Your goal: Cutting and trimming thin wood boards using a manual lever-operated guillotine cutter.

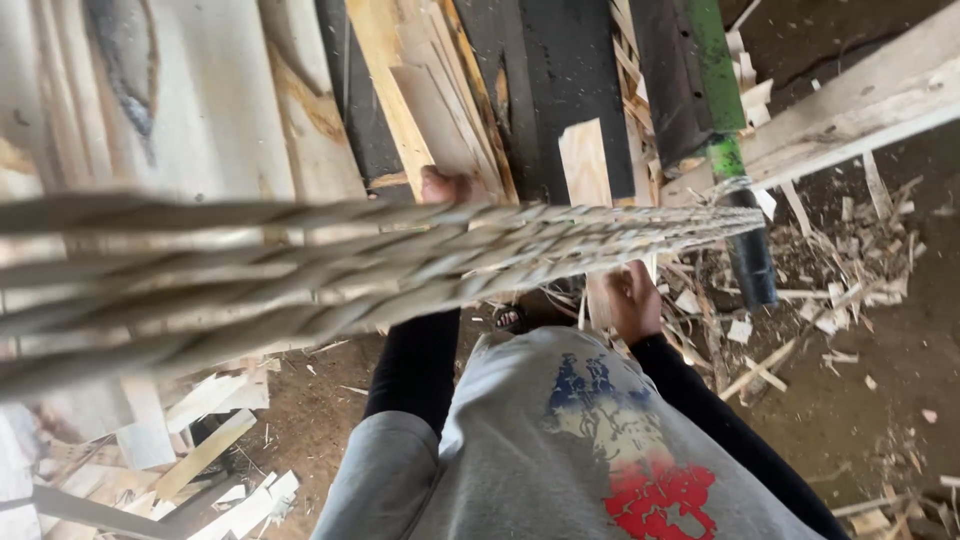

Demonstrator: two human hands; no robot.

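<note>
Wood veneer stack (pixel 400 260) held edge-on at chest height — left hand (pixel 445 186) clenched on its far side, right hand (pixel 633 298) grasping underneath to steady it.

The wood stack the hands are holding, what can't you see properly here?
- Left hand, head view: only the knuckles show; the stack of thin wood sheets covers the fingers.
- Right hand, head view: fingertips are hidden under the stack, so the grip is unclear.
- Stack's near end: blurred and cut off by the left edge.
- Sandalled foot: mostly hidden by the stack and grey shirt.
- Green bar: top cut off by the upper edge.
</note>
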